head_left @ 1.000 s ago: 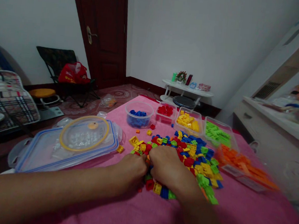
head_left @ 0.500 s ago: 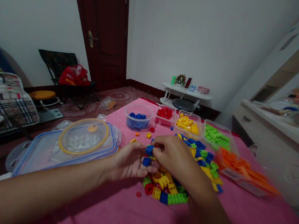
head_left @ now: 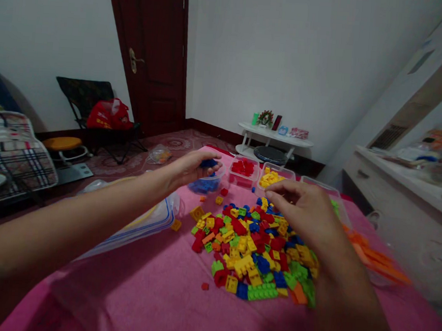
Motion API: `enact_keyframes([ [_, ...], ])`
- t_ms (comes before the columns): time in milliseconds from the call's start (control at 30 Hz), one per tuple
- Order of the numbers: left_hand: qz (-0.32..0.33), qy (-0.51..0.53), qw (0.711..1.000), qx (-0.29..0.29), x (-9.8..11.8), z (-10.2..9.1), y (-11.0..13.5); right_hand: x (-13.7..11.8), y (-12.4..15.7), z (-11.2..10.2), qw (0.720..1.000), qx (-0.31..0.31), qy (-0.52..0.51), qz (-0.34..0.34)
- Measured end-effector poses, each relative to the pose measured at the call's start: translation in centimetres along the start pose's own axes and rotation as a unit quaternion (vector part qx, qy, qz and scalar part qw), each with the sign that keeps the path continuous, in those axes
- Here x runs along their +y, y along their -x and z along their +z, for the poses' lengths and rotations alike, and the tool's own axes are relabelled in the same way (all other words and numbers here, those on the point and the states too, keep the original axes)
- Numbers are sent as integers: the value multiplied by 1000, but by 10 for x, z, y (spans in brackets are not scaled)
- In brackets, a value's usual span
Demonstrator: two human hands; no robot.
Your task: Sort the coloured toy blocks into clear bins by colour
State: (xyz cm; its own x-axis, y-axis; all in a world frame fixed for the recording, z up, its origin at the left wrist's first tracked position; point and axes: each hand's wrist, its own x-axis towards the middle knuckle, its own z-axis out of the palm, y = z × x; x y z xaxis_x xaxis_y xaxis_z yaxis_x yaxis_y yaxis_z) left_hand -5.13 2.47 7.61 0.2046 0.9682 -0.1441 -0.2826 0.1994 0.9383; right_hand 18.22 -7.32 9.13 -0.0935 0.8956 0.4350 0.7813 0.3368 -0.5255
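My left hand [head_left: 190, 170] is above the round clear tub [head_left: 222, 174] on the far side of the table, its fingers curled around blue bricks [head_left: 208, 163]. More blue bricks lie inside that tub, partly hidden by the hand. Over the right side of a mixed brick pile [head_left: 241, 243], my right hand [head_left: 305, 208] hovers with thumb and fingers loosely bent and apart. I see nothing held in it. Its fingertips are close to the clear box of yellow bricks [head_left: 271, 178].
A box of red bricks [head_left: 244, 167] stands beside the tub. Orange bricks [head_left: 374, 256] and a box of green bricks, mostly hidden, are to the right. Clear lids [head_left: 139, 225] lie at left on the pink cloth [head_left: 150, 292]. A small red brick [head_left: 205, 286] sits near the front.
My left hand has moved forward from the pile to the tub, carrying blue bricks. My right hand has parted from it and shifted right, uncovering the pile.
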Motion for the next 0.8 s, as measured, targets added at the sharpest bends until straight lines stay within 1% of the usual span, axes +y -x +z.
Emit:
enact_keyframes([
  [33, 20, -65, 997, 21, 7, -3, -11, 5, -1, -3, 1000, 6, 18, 9],
  [67, 34, -140, 989, 29, 11, -5, -21, 10, -2, -6, 999, 6, 33, 18],
  [100, 54, -228, 972, 30, 12, -6, -29, 14, -2, -8, 999, 4, 45, 25],
  [133, 79, -315, 946, 24, 10, -6, -35, 18, -3, -9, 998, -2, 55, 31],
  [200, 145, -465, 873, -5, -2, 0, -41, 26, -4, -9, 996, -14, 72, 41],
  [233, 173, -515, 839, -22, -11, 5, -42, 30, -5, -9, 995, -19, 81, 45],
  [267, 191, -547, 814, -44, -21, 12, -41, 34, -5, -9, 994, -26, 91, 49],
  [300, 199, -566, 797, -67, -32, 19, -40, 38, -5, -8, 993, -34, 102, 53],
  [367, 194, -592, 775, -103, -52, 32, -38, 44, -5, -7, 989, -58, 124, 60],
  [400, 189, -608, 764, -104, -60, 37, -37, 46, -4, -6, 986, -70, 135, 62],
  [433, 186, -627, 750, -94, -68, 40, -37, 48, -4, -5, 984, -81, 143, 63],
  [500, 170, -666, 724, -57, -79, 43, -39, 50, -4, -2, 982, -100, 148, 58],
  [533, 157, -678, 717, -47, -84, 43, -40, 50, -4, -1, 982, -107, 146, 52],
  [600, 129, -686, 714, -53, -92, 40, -42, 49, -4, 3, 982, -117, 140, 44],
  [700, 106, -680, 721, -83, -101, 35, -44, 47, -4, 8, 981, -126, 143, 44],
  [800, 102, -665, 733, -104, -105, 30, -46, 44, -4, 14, 977, -132, 159, 45],
])
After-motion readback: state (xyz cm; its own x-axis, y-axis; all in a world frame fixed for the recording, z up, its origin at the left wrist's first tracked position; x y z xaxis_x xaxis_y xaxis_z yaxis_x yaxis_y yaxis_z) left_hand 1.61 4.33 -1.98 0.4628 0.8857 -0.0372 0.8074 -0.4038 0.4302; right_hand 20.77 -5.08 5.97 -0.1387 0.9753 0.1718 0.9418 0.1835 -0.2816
